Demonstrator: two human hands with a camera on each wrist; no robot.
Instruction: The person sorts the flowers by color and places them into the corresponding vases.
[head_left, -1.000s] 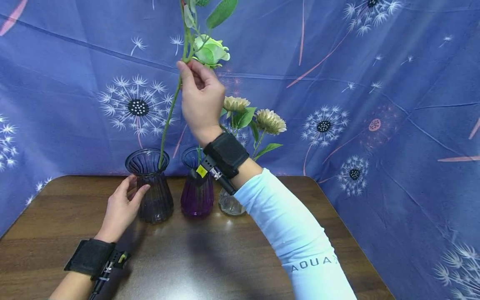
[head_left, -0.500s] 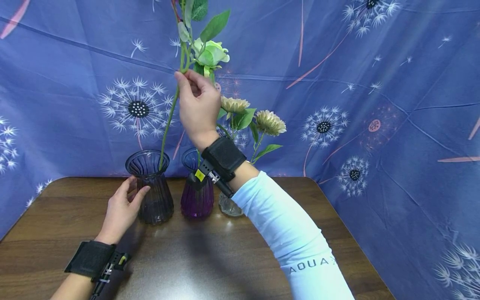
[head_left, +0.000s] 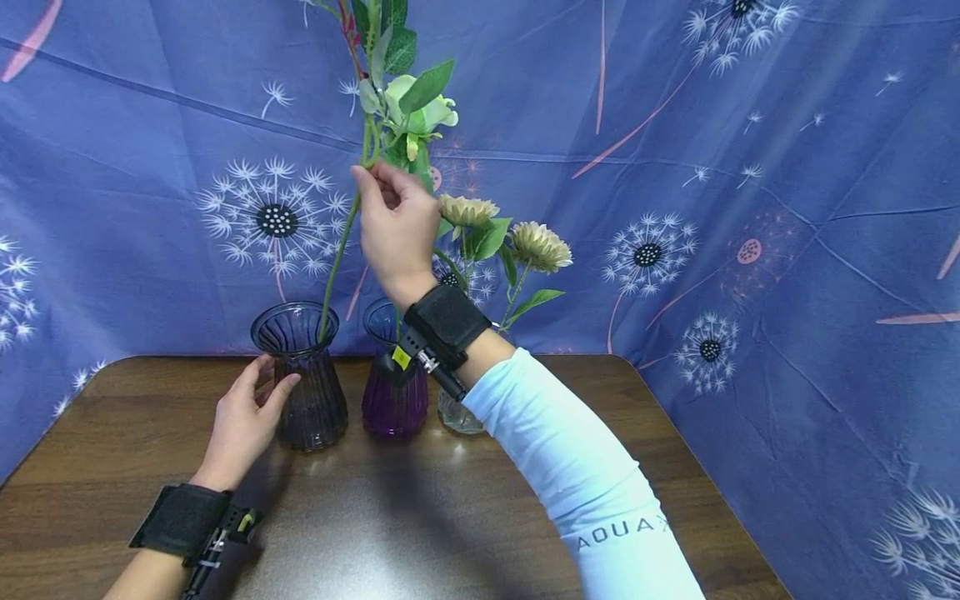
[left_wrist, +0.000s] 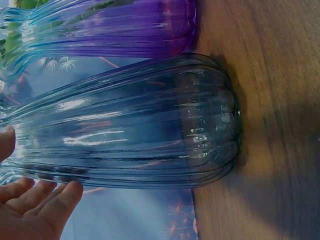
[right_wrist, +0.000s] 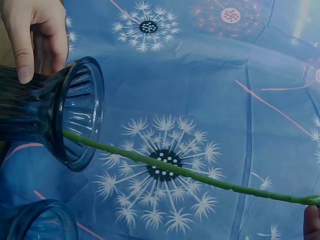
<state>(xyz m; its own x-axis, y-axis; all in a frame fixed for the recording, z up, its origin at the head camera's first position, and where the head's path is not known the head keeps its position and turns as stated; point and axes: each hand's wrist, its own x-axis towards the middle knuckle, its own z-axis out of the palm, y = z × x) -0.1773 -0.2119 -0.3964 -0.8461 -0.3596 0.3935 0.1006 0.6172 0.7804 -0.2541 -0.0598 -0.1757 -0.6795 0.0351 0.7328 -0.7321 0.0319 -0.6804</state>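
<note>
My right hand [head_left: 397,225] pinches the green stem of an artificial rose [head_left: 416,108] between thumb and fingers, high above the table. From there the stem [right_wrist: 200,177] slants down, its lower end inside the mouth of a dark grey ribbed glass vase [head_left: 311,400]. Leaves and reddish bits at the spray's top run out of the head view. With thumb on one side and fingers on the other, my left hand [head_left: 247,417] holds this vase just below its flared rim. In the left wrist view the vase's base [left_wrist: 215,125] stands upright on the wood.
Just right of the grey vase stands a purple glass vase [head_left: 393,404] with a stem inside. A clear glass vase [head_left: 459,412], partly behind my right arm, is farther right, near cream flowers [head_left: 540,246]. A blue dandelion-print cloth [head_left: 750,167] hangs behind the brown wooden table [head_left: 337,517].
My right hand has come down with the rose, so more of its leaves show and the stem goes further into the grey vase. My left hand stays on the vase.
</note>
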